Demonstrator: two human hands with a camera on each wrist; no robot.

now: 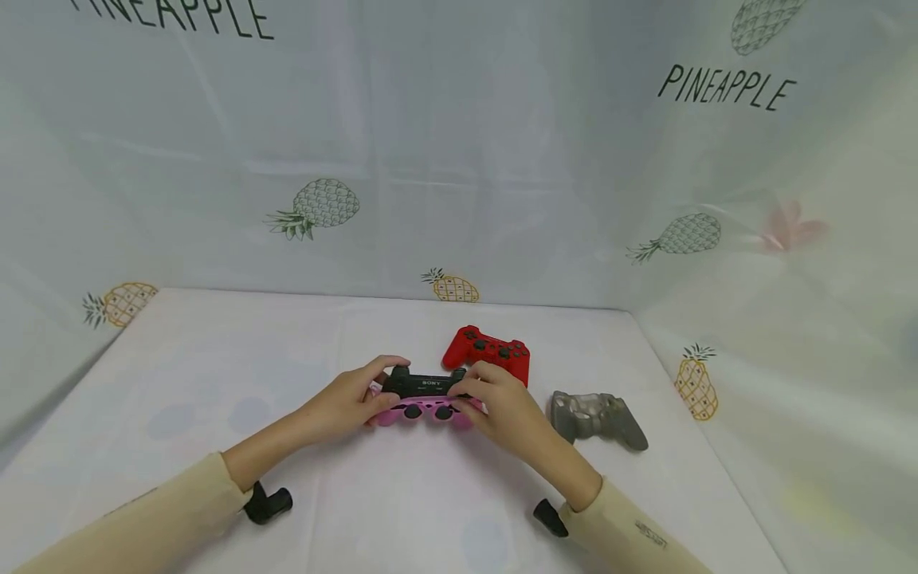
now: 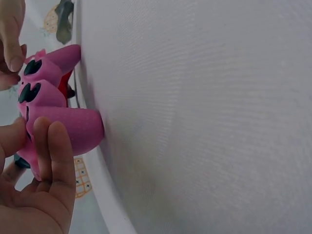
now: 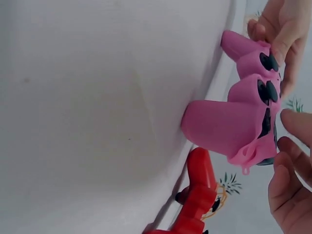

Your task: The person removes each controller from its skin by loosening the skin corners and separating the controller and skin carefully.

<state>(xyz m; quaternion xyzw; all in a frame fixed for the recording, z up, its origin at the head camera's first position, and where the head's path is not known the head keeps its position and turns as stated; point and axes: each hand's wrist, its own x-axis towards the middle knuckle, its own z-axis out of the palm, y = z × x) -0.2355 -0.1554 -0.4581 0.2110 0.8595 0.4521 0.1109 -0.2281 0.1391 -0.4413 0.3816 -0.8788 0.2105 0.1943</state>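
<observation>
A black game controller (image 1: 423, 386) sits partly inside a pink silicone cover (image 1: 428, 405), its top edge with the SONY lettering bare. At its left end my left hand (image 1: 349, 399) grips both, thumb on the near side and fingers around the cover (image 2: 80, 129). My right hand (image 1: 506, 405) pinches the opposite end near the cover's edge. Seen from the right wrist, the pink handles of the cover (image 3: 219, 124) point toward the table, and the right fingertips (image 3: 282, 178) meet its rim. Black thumbsticks poke through the cover's holes.
Just behind the hands lies a red game controller (image 1: 488, 348). A grey camouflage-like controller or cover (image 1: 598, 418) rests to the right on the white tablecloth (image 1: 215, 351). Pineapple-printed sheeting (image 1: 459, 159) hangs around the table. Black wrist devices (image 1: 267, 504) show under the sleeves.
</observation>
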